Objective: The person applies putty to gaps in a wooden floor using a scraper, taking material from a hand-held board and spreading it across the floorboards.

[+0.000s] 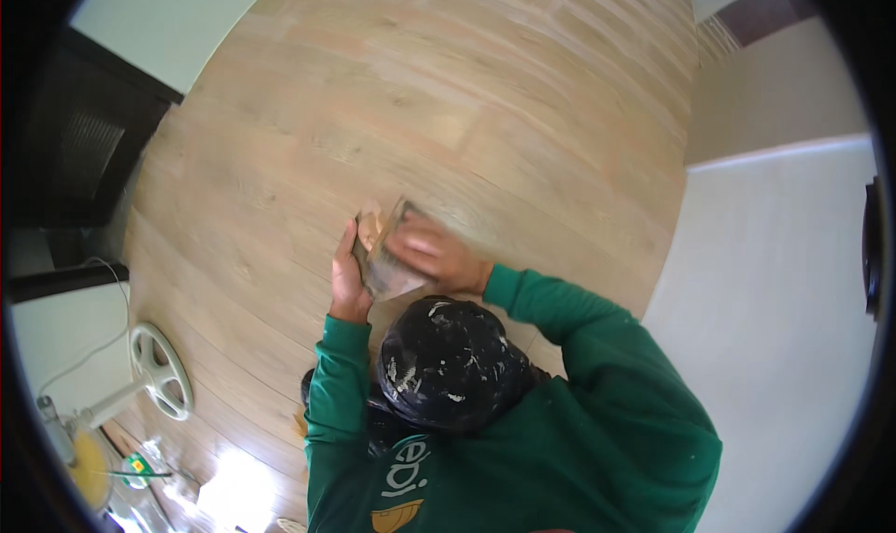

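Observation:
My left hand (347, 276) grips the left edge of a flat, angular thing with greyish and tan areas, perhaps a partly see-through packet (394, 279); blur hides its exact kind. Over the upper right part of it lies my right hand (446, 259), smeared by motion, so its fingers cannot be made out. Both hands are in front of my bent knee (448, 360), in dark trousers spotted with white. Green sleeves cover my forearms. What lies beneath the right fingers is hidden.
Light wood-plank flooring (448, 150) spreads around me. On the left stand a pale round base with spokes and a pole (161, 371), a thin cable and a dark cabinet (89, 136). Clear plastic and a green packet (137, 468) lie at the lower left. A white panel (765, 281) borders the right.

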{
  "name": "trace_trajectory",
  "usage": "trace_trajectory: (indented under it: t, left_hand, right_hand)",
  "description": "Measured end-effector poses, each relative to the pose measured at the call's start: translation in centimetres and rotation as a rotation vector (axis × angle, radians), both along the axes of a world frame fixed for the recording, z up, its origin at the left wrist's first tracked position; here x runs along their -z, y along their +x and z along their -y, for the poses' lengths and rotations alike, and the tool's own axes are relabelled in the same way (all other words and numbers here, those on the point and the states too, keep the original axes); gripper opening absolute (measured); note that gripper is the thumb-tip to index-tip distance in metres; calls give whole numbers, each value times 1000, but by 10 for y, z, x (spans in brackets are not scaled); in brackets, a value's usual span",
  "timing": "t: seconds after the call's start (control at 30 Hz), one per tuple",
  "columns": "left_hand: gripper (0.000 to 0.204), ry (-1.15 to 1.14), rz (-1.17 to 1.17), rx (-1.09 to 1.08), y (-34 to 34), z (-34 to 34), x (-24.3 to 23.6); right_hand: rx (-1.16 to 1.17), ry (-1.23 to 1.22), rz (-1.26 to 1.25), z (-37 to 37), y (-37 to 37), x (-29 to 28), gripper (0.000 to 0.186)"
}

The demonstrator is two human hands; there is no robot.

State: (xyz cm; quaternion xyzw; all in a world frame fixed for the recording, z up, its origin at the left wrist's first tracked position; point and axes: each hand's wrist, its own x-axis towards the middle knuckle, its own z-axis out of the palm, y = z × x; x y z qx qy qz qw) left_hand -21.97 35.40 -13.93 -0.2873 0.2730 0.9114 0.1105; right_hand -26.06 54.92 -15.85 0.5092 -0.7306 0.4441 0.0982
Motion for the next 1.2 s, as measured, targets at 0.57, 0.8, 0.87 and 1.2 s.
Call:
trace_trajectory:
  t: [0.57, 0.8, 0.87, 1.2]
  left_hand:
    - [61, -1707, -1259, -379, -38, -17, -68]
    - [55, -1761, -1687, 178, -47, 11, -97]
    - [63, -1760, -1667, 315, -50, 17, -86]
    - [59, -510, 279, -159, 131, 121, 109]
  right_hand:
    - [146, -1090, 2114, -28, 4, -104, 29]
    - [92, -1025, 2139, -36, 4, -149, 30]
    - [131, -1023, 2076, -44, 3, -131, 31]
    - [555, -929, 1616, -143, -19, 25, 24]
